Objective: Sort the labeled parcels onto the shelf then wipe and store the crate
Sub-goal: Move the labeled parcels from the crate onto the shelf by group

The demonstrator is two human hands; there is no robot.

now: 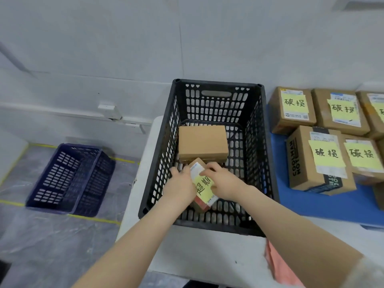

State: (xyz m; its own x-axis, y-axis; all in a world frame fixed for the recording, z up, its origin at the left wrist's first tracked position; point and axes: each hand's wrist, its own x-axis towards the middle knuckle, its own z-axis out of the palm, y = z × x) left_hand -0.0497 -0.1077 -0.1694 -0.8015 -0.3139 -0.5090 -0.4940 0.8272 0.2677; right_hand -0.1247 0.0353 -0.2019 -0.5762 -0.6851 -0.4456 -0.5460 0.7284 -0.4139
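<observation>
Inside the black slotted plastic crate (216, 100), my left hand (180, 183) and right hand (224, 182) grip with curled fingers (211, 167) a small yellow-labelled cardboard parcel (204, 187); one plain brown box (202, 142) waits behind it. Labelled brown parcels (293, 109) already lie rightward; wiping is not yet done, I judge.

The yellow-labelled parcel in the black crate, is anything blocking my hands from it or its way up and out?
Nothing lies between the hands and it: the left hand and right hand grip the yellow-labelled parcel. Above it is open. Only the black crate walls surround it, and a plain brown box sits behind it.
</observation>
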